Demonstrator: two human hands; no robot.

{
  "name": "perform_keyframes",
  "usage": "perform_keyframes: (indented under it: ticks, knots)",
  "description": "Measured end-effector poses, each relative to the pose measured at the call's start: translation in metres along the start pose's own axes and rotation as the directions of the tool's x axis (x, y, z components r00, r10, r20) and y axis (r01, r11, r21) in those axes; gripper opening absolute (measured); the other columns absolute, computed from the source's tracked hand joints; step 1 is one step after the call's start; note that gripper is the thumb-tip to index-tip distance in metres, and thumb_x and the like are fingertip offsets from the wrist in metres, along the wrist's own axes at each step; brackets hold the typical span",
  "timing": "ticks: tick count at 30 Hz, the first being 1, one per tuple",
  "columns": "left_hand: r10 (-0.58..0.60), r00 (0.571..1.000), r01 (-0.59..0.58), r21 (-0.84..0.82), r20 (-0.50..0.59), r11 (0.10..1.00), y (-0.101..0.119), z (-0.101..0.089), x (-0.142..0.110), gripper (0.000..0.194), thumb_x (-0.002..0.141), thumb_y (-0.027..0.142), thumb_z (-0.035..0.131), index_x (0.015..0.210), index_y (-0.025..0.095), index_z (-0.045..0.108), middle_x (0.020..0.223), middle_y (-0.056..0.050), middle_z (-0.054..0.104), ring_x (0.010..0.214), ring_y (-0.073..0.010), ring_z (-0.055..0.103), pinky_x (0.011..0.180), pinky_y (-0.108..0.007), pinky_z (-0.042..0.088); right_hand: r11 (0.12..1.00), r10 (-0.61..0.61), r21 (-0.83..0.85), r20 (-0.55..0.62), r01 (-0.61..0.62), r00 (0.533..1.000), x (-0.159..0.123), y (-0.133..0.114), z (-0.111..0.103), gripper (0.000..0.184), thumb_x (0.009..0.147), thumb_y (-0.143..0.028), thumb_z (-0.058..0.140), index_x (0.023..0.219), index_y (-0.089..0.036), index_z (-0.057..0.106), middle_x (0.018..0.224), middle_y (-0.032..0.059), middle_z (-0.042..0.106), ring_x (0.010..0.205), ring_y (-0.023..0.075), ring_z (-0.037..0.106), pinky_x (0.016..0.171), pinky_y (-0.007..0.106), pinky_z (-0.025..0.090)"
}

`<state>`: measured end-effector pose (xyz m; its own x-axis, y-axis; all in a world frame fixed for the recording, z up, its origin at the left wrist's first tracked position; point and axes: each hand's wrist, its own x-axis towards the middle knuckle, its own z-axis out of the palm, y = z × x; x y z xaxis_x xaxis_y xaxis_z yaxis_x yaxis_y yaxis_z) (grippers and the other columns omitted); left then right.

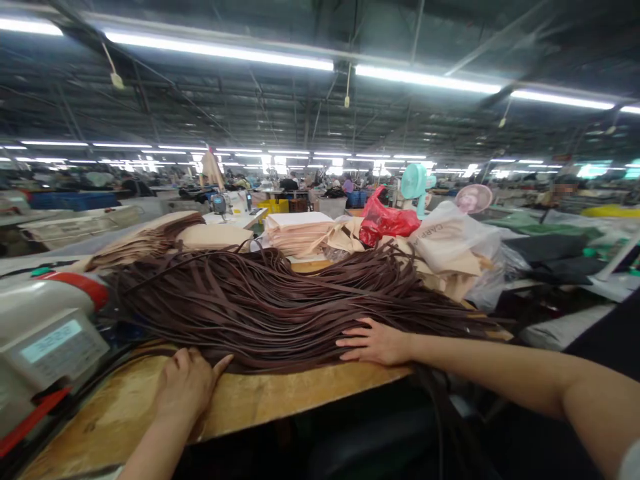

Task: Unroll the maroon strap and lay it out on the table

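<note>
Centrally, a large heap of long dark brown leather straps is spread over the worn wooden worktable, reaching from the left side to the right edge, where some strands hang down over it. The right hand is laid flat on the near edge of the heap, fingers extended and spread, nothing being gripped. The left hand is rested on the bare wood just beside the heap, fingers loosely curled, with the index fingertip touching the nearest straps; nothing is held. A white sewing machine with a small display is seen at the left. Behind the heap, stacks of beige fabric pieces, a red plastic bag and a clear plastic bag of beige goods are noted.
</note>
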<state>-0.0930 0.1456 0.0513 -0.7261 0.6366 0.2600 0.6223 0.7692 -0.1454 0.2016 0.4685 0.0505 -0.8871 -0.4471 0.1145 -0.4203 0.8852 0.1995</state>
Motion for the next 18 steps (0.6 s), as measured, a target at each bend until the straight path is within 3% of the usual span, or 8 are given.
perform_keyframes:
  ticks: [4, 7, 10, 13, 15, 18]
  knots:
    - [-0.054, 0.998, 0.052, 0.157, 0.009, 0.986, 0.005, -0.001, 0.009, 0.057, 0.088, 0.043, 0.026, 0.11, 0.01, 0.067, 0.099, -0.021, 0.06, 0.093, -0.0378, 0.055, 0.08, -0.043, 0.038, 0.977, -0.201, -0.057, 0.081, 0.205, 0.976, 0.008, 0.081, -0.001, 0.046, 0.093, -0.013, 0.044, 0.136, -0.029, 0.044, 0.142, 0.0035, 0.043, 0.135, 0.0165, 0.031, 0.111, 0.045, 0.021]
    - [-0.083, 0.996, 0.084, 0.178, -0.015, 0.98, 0.007, 0.003, 0.01, 0.056, 0.086, 0.043, 0.026, 0.108, 0.013, 0.068, 0.097, -0.02, 0.061, 0.091, -0.0382, 0.055, 0.079, -0.044, 0.038, 0.977, -0.157, -0.13, 0.074, 0.166, 0.985, 0.019, 0.11, -0.002, 0.041, 0.094, -0.013, 0.044, 0.132, -0.027, 0.048, 0.142, 0.0041, 0.045, 0.134, 0.0185, 0.034, 0.11, 0.049, 0.022]
    - [-0.036, 0.999, 0.039, 0.13, -0.026, 0.991, 0.002, 0.011, 0.004, 0.052, 0.084, 0.041, 0.029, 0.112, 0.018, 0.067, 0.099, -0.018, 0.062, 0.095, -0.0387, 0.053, 0.081, -0.046, 0.038, 0.988, -0.042, -0.152, -0.031, 0.037, 0.999, 0.011, 0.092, 0.003, 0.042, 0.093, -0.011, 0.045, 0.132, -0.028, 0.048, 0.142, 0.0045, 0.045, 0.133, 0.0194, 0.035, 0.108, 0.052, 0.025]
    - [0.073, 0.997, -0.073, 0.054, -0.015, 0.996, -0.01, 0.019, -0.002, 0.048, 0.078, 0.037, 0.038, 0.116, 0.022, 0.064, 0.111, -0.018, 0.059, 0.104, -0.0391, 0.049, 0.085, -0.047, 0.037, 0.997, -0.009, -0.078, -0.042, 0.006, 0.999, -0.019, 0.057, 0.0, 0.046, 0.092, -0.01, 0.047, 0.131, -0.033, 0.048, 0.139, 0.0025, 0.048, 0.129, 0.0163, 0.04, 0.108, 0.045, 0.028]
    - [0.132, 0.991, -0.131, 0.026, -0.015, 0.991, -0.016, 0.023, -0.003, 0.048, 0.076, 0.035, 0.042, 0.117, 0.023, 0.064, 0.116, -0.019, 0.057, 0.108, -0.0395, 0.047, 0.087, -0.048, 0.037, 0.999, 0.021, -0.051, 0.021, -0.02, 1.0, -0.043, 0.044, -0.008, 0.045, 0.092, -0.01, 0.047, 0.13, -0.034, 0.05, 0.133, 0.0033, 0.053, 0.122, 0.0149, 0.047, 0.105, 0.039, 0.031]
    - [0.107, 0.993, -0.108, -0.029, -0.042, 0.994, -0.022, 0.03, -0.001, 0.046, 0.074, 0.036, 0.046, 0.113, 0.022, 0.066, 0.114, -0.018, 0.057, 0.107, -0.0398, 0.048, 0.088, -0.05, 0.037, 0.993, 0.106, -0.066, 0.212, -0.094, 0.972, -0.065, 0.055, -0.03, 0.03, 0.092, -0.016, 0.051, 0.117, -0.029, 0.061, 0.11, 0.0052, 0.065, 0.099, 0.014, 0.057, 0.092, 0.031, 0.04]
